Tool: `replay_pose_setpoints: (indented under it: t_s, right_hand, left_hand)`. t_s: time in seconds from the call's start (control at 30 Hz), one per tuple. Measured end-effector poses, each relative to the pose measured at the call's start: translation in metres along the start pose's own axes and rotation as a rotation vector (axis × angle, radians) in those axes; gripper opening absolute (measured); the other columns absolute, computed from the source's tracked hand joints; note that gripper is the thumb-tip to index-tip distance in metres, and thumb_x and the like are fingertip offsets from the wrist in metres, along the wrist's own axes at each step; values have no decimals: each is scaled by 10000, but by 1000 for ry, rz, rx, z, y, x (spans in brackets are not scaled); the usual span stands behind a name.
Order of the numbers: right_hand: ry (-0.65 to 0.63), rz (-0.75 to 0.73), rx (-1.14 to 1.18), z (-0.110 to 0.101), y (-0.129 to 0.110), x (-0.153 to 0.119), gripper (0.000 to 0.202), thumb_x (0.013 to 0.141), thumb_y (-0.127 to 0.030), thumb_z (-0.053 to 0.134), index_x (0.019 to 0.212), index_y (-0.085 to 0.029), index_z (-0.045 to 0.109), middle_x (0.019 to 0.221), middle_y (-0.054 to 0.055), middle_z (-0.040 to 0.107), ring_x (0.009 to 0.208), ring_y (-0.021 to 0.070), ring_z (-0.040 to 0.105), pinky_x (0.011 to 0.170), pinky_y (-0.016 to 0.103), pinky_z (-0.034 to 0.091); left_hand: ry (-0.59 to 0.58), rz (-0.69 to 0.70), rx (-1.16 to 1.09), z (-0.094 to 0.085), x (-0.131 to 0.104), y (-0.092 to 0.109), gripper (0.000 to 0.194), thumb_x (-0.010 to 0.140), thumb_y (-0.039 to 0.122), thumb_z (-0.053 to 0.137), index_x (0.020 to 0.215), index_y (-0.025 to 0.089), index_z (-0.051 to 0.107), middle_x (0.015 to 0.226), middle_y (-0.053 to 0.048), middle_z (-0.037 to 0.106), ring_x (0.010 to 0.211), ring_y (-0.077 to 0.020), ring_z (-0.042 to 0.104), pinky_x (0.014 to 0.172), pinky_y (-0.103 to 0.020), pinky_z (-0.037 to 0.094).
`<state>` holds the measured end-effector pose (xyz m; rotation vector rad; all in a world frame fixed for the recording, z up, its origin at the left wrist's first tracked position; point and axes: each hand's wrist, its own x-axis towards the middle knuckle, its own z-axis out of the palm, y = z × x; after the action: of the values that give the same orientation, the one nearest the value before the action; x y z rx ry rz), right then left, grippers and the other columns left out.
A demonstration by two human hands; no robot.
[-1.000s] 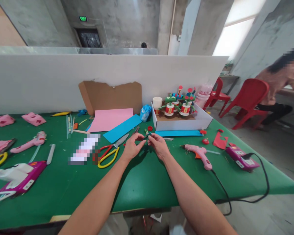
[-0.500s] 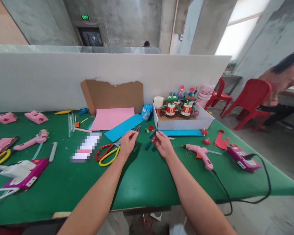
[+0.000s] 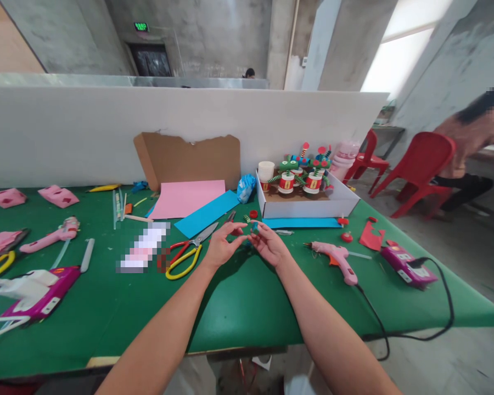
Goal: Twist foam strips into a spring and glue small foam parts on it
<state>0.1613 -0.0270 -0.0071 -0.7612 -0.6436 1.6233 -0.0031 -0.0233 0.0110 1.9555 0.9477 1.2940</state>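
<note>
My right hand (image 3: 271, 245) holds a small folded blue-green paper strip (image 3: 254, 227) between its fingers, above the green table. Beside it on the left, my left hand (image 3: 227, 241) has its thumb and fingers apart, close to the strip, with nothing visible between them. Scissors with red and yellow handles (image 3: 184, 263) lie left of my left hand. Just beyond the hands are a red round piece (image 3: 253, 214) and a small green and white folded piece (image 3: 247, 218).
A white box (image 3: 308, 208) of paper figures stands behind the hands. On the right lie a pink glue gun (image 3: 338, 258) with a cable and a purple power strip (image 3: 409, 267). Pink paper (image 3: 189, 198) and blue paper (image 3: 208, 214) lie at the back left.
My left hand has moved right, towards my right hand, and its fingers have spread. The folded strip, stretched out and hanging before, now looks compact. More of the scissors' blades shows.
</note>
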Motion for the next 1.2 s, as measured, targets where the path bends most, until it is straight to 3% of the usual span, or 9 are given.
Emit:
replay_pose_setpoints:
  t_s: [0.2, 0.33, 0.43, 0.6, 0.77, 0.93, 1.0, 1.13, 1.2]
  right_hand:
    - [5, 52, -42, 4, 5, -2, 253, 643, -312, 815, 737, -193, 612, 573, -69, 561, 512, 62, 540, 650, 232, 547]
    - [2, 80, -74, 8, 5, -5, 282, 617, -311, 831, 738, -182, 611, 586, -65, 572, 518, 57, 542, 638, 228, 544]
    - [10, 85, -71, 11, 4, -7, 284, 608, -323, 835, 705, -179, 609, 572, -66, 568, 505, 55, 528, 611, 224, 545]
    - [-15, 84, -108, 15, 2, -10, 291, 608, -359, 828, 712, -153, 651, 596, -40, 601, 518, 48, 530, 585, 193, 539]
    - [8, 62, -131, 13, 3, -8, 260, 612, -338, 824, 668, -160, 642, 615, -27, 617, 544, 63, 543, 684, 266, 570]
    - [105, -42, -275, 12, -6, -8, 266, 647, -406, 779, 672, -189, 627, 574, -56, 559, 466, 46, 448, 537, 213, 487]
    - [-46, -79, -474, 17, -12, -15, 282, 658, -439, 758, 680, -190, 627, 578, -57, 555, 457, 49, 410, 492, 204, 425]
    - [-679, -11, -911, 34, -15, -38, 361, 595, -374, 811, 883, -202, 677, 755, -30, 626, 647, 97, 516, 624, 228, 436]
    - [-830, -44, -1096, 39, -9, -45, 377, 575, -318, 829, 904, -205, 684, 775, -32, 609, 687, 106, 512, 646, 226, 424]
  left_hand:
    - [-55, 33, 17, 0, -1, 3, 279, 767, 282, 660, 1042, 233, 675, 787, -19, 624, 773, -168, 574, 805, -315, 465]
    - [-70, 36, 12, 0, -1, 2, 154, 767, 272, 651, 903, 229, 708, 796, -30, 647, 786, -173, 586, 802, -314, 470]
    - [-38, -32, -51, 1, 1, -1, 94, 761, 284, 642, 768, 206, 694, 778, -33, 667, 765, -170, 598, 772, -302, 476]
    - [-3, -245, -211, 0, 4, -8, 178, 719, 354, 662, 740, 178, 656, 726, -15, 667, 689, -155, 598, 681, -279, 485]
    - [-36, -209, -199, 0, 3, -12, 203, 731, 347, 631, 830, 173, 661, 794, -25, 686, 733, -154, 617, 711, -276, 489]
    - [43, -227, -135, -3, 5, -14, 189, 740, 333, 609, 825, 174, 668, 750, -23, 680, 676, -146, 613, 651, -261, 480]
    - [102, -249, -138, -7, 6, -15, 192, 737, 334, 605, 822, 173, 664, 695, -14, 666, 639, -139, 604, 623, -253, 473]
    - [192, -296, -153, -12, 8, -17, 206, 724, 340, 602, 823, 167, 655, 610, 8, 621, 548, -112, 547, 558, -234, 436]
    - [207, -316, -173, -13, 8, -18, 214, 715, 347, 607, 814, 163, 653, 593, 13, 607, 525, -105, 525, 535, -229, 416]
